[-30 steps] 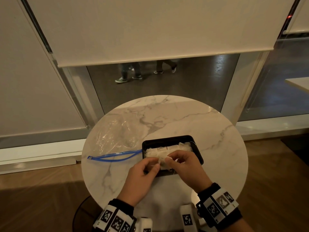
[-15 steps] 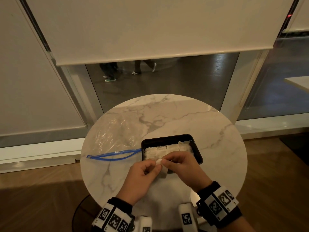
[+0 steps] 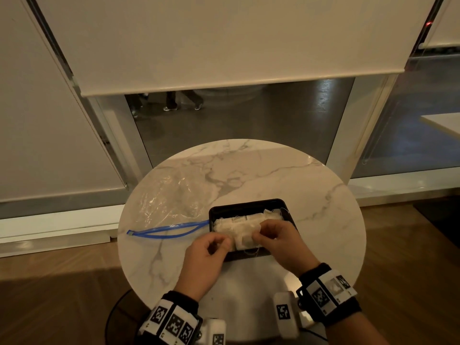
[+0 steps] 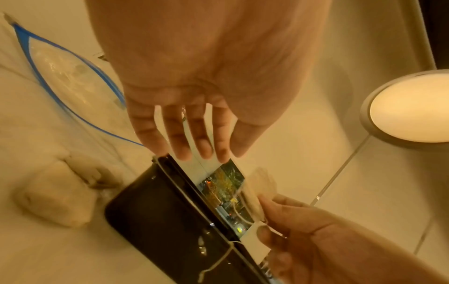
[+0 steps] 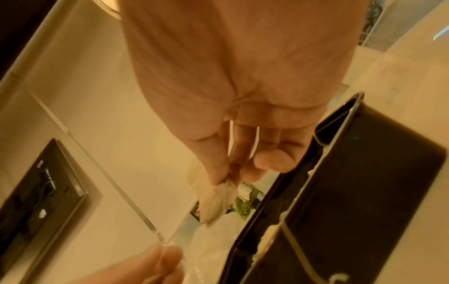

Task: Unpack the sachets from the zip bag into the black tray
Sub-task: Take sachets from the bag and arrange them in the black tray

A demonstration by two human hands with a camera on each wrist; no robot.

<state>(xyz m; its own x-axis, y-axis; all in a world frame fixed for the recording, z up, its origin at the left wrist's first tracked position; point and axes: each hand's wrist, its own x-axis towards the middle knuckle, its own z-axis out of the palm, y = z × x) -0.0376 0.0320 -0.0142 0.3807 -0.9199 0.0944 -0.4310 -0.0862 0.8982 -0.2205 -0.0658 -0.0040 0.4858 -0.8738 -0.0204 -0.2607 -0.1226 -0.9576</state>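
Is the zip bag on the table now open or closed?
Open: the zip bag lies flat, and its two blue zipper strips bow apart.

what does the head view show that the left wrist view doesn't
Only the head view shows the whole round marble table, the roller blind and window behind it, and the full pile of sachets in the black tray.

Only the left wrist view shows the left hand from below with its fingers straight, and the right hand pinching a sachet by the tray's edge.

Both show the zip bag with its blue zip strip, the black tray and both hands.
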